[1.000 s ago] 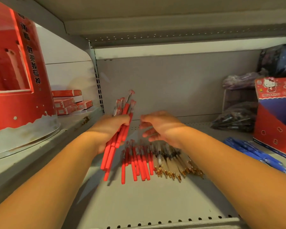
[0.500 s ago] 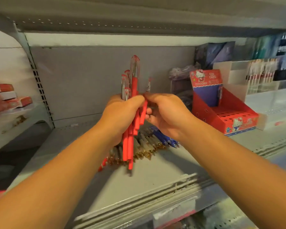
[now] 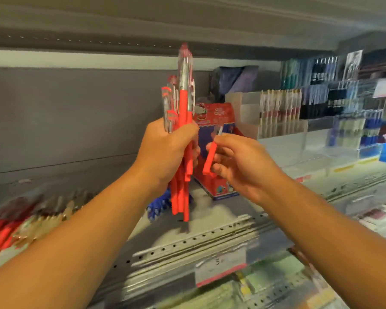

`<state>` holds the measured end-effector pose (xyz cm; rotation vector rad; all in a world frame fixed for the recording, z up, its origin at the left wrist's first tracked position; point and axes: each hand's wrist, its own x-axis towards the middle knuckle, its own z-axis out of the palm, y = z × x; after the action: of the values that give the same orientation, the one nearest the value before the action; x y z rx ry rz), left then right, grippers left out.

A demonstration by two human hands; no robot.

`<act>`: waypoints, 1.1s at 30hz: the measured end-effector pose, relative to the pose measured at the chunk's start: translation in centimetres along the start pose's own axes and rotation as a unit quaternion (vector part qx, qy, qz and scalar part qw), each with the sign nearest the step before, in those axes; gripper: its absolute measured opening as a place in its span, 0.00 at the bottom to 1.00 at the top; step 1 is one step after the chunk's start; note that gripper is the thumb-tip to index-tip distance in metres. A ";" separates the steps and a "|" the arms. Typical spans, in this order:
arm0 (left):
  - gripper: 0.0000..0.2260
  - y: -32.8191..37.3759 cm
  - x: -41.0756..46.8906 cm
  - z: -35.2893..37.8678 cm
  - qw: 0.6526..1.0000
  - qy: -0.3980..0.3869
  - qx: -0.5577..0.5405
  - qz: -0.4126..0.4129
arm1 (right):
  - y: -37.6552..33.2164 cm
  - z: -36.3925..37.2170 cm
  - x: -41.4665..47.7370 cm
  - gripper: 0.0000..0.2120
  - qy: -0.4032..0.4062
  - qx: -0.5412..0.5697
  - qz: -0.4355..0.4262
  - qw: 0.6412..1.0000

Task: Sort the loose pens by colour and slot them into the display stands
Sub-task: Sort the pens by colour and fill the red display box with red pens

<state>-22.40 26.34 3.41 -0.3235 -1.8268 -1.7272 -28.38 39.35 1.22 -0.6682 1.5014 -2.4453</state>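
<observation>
— So, what do we hold?
— We grip the red pen bundle [image 3: 183, 112] upright in our left hand [image 3: 167, 152]; our right hand [image 3: 240, 162] pinches a single red pen [image 3: 210, 159] beside it (before the red display stand [image 3: 220, 114]).

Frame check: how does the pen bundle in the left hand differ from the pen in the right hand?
Count: the bundle of red pens holds many; the single red pen is one. Grip: the left hand wraps round the bundle; the right hand pinches the single pen in its fingers. Pose: the bundle reaches much higher; the single pen sits lower, leaning. Both have red barrels, clear ends up.
</observation>
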 end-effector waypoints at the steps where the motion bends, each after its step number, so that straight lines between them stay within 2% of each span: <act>1: 0.02 -0.2 0.4 1.6 1.000 0.007 -0.007 0.006 | -0.8 -1.7 0.4 0.07 -0.011 -0.009 -0.004 1.000; 6: 0.02 -0.6 2.3 8.5 0.998 0.037 -0.028 0.038 | -4.1 -8.8 3.0 0.06 -0.074 -0.052 -0.014 0.996; 9: 0.02 -1.0 3.3 10.8 0.997 0.049 -0.021 0.048 | -4.9 -11.2 4.8 0.02 -0.108 -0.070 -0.012 0.992; 12: 0.01 -1.5 4.4 11.5 0.996 0.066 0.000 0.052 | -5.1 -12.2 6.7 0.09 -0.124 -0.103 -0.021 0.987; 15: 0.03 -1.8 5.9 10.6 0.994 0.094 0.017 0.050 | -5.0 -11.7 8.6 0.15 -0.137 -0.175 -0.073 0.972; 19: 0.07 -2.2 8.2 7.8 0.989 0.139 0.048 0.029 | -5.1 -9.6 11.4 0.28 -0.171 -0.244 -0.138 0.944; 23: 0.02 -3.1 9.8 4.9 0.980 0.182 0.081 0.012 | -4.1 -7.3 14.9 0.28 -0.169 -0.279 -0.168 0.930; 25: 0.01 -4.1 9.9 3.8 0.980 0.184 0.081 -0.003 | -3.0 -6.6 16.5 0.27 -0.159 -0.298 -0.190 0.922; 28: 0.04 -5.2 10.0 2.4 0.985 0.160 0.066 -0.031 | -0.8 -6.4 18.2 0.26 -0.149 -0.303 -0.214 0.917; 33: 0.06 -6.2 10.5 1.6 0.991 0.101 0.070 -0.057 | 2.9 -7.2 19.6 0.33 -0.119 -0.282 -0.236 0.922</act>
<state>-34.53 24.82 4.34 0.0133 -1.8348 -1.6295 -49.16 36.06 1.29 -1.5320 2.1481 -2.0790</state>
